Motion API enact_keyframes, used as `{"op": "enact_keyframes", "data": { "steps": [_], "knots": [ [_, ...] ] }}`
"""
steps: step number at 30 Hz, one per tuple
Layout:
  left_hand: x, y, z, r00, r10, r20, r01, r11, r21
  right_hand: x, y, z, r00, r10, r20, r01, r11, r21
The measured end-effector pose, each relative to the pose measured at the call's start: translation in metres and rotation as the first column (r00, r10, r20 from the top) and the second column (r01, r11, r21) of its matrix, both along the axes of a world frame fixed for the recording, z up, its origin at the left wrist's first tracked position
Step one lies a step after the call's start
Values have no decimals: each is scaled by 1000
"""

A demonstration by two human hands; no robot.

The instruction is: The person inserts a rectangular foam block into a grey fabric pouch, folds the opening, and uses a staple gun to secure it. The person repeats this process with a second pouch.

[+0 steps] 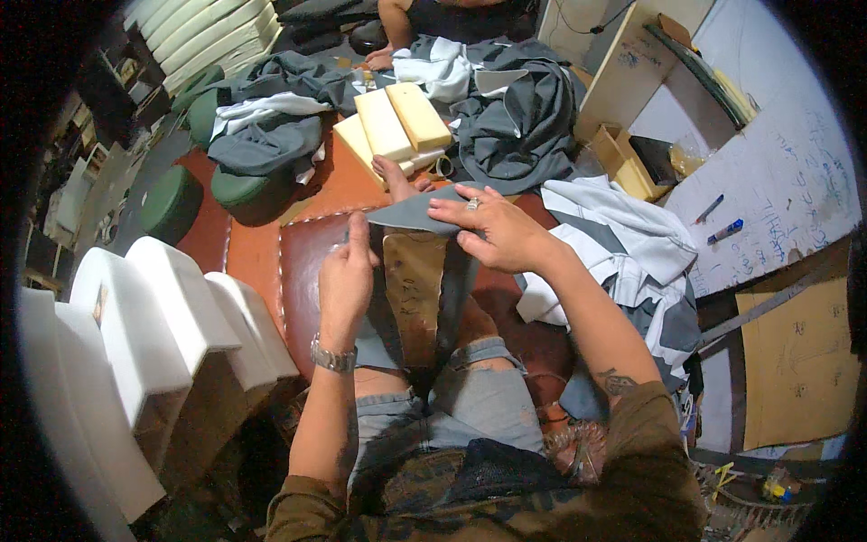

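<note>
A piece of grey upholstery fabric (411, 213) is drawn over the top of a brown, tapering board-like block (415, 294) that stands between my thighs. Handwritten marks run down the block's face, and grey material hangs along both its sides. My left hand (348, 282), thumb up, is closed on the fabric's left edge, its fingers partly hidden behind the material. On the right, my right hand (492, 230) grips the same fabric near the top, with some fingers laid across its surface. The block's far side is out of sight.
White curved foam pieces (172, 316) stand at my left. Ahead lie cream foam blocks (384, 125), green round cushions (172, 203) and heaps of grey covers (515, 117). White-and-grey fabric (623, 244) lies to the right, beside a board with a blue marker (725, 231). Another person's hand (379, 59) shows beyond.
</note>
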State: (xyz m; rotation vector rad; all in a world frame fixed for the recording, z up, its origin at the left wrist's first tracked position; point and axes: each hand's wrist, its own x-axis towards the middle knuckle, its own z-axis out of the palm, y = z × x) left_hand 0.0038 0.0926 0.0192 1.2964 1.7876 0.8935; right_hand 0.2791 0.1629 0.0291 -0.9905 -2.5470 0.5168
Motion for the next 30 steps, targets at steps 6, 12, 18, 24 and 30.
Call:
{"op": "enact_keyframes", "data": {
  "steps": [6,12,18,24,30],
  "knots": [
    [12,25,-2,966,34,258,23,976,-215,2,0,4,998,36,47,-32,997,-70],
    [20,59,-6,678,-8,735,255,940,-225,3,-2,11,995,46,83,-44,999,-22],
    [8,33,14,847,164,505,-22,961,-275,6,-7,16,997,5,83,-6,1000,5],
    [9,-6,15,837,243,490,-228,969,-92,-3,-11,18,993,-14,119,4,996,84],
    [12,-15,1,850,254,461,-309,950,47,-7,-17,20,994,13,105,-27,992,127]
  ]
}}
